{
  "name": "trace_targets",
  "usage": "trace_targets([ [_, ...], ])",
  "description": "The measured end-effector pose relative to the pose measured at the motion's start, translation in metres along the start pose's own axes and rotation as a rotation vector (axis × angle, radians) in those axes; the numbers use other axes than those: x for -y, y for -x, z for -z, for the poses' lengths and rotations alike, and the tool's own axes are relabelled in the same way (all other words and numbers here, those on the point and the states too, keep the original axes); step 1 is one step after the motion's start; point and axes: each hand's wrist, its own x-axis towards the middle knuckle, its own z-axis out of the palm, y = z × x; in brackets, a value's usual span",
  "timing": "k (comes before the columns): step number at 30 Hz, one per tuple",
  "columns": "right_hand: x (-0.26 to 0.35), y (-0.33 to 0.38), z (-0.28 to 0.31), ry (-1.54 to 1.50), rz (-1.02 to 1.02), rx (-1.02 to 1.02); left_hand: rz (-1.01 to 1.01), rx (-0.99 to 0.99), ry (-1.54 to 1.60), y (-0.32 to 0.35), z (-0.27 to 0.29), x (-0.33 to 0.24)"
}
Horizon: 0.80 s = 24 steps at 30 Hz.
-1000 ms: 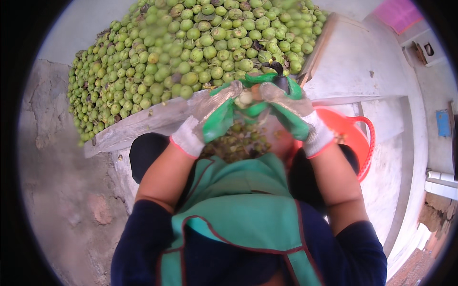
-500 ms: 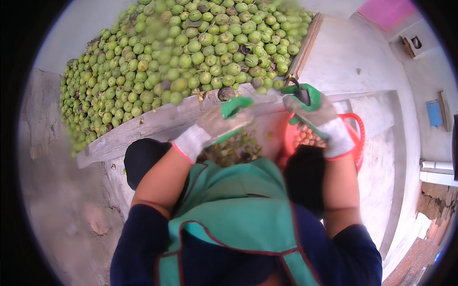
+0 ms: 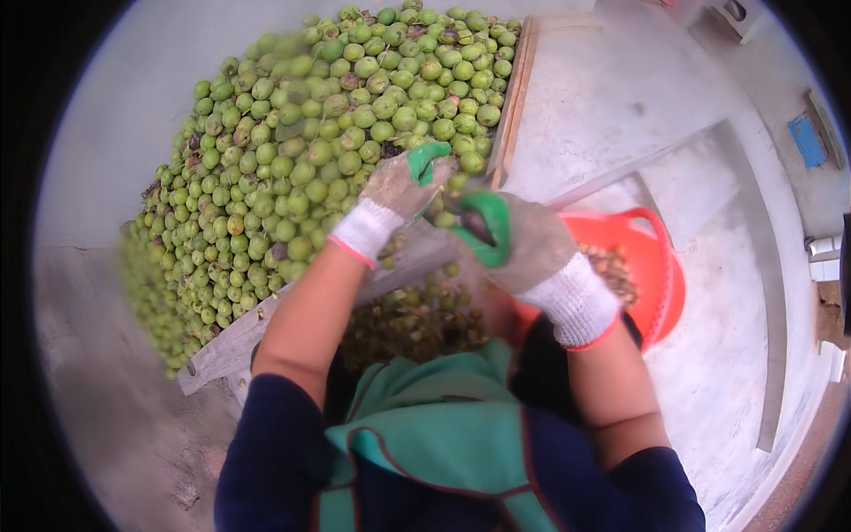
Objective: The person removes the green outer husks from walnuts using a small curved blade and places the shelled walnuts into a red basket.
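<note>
Both my hands wear tan and green gloves with white cuffs. My left hand (image 3: 403,182) is at the front edge of a heap of round green-husked walnuts (image 3: 306,168). Its thumb curls in toward the fingers, which are partly hidden, and what lies between them I cannot make out. Close to its right, my right hand (image 3: 527,244) is closed around the dark handle of a small hooked knife (image 3: 479,226), whose end is blurred. The two hands are apart. Below them, cut husks and green pieces (image 3: 412,319) lie between my knees.
An orange-red bucket (image 3: 667,297) to the right holds brown shelled-looking nuts (image 3: 612,270). A wooden board (image 3: 514,102) bounds the heap on the right, and a pale plank (image 3: 222,350) runs along its front. A low ledge (image 3: 753,239) curves around the right side.
The view has shifted to the right. My left hand has reached forward to the heap's edge. My right hand, still gripping the knife, has come left from over the bucket toward it.
</note>
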Motion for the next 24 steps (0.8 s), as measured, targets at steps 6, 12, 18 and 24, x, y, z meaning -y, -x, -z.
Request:
trace_targets([
  [6, -0.046, -0.061, 0.017, -0.189, -0.192, -0.245, 0.339, 0.058, -0.403, -0.197, -0.024, 0.051],
  [12, -0.042, -0.043, 0.032, 0.023, -0.128, -0.004, 0.435, 0.271, -0.492, -0.257, -0.092, 0.071],
  [18, -0.029, -0.012, 0.043, -0.089, 0.045, 0.044, 0.424, 0.34, -0.509, -0.271, -0.097, 0.073],
  [24, -0.028, -0.001, 0.042, -0.129, 0.106, 0.044, 0.379, 0.358, -0.601, -0.277, -0.101, 0.073],
])
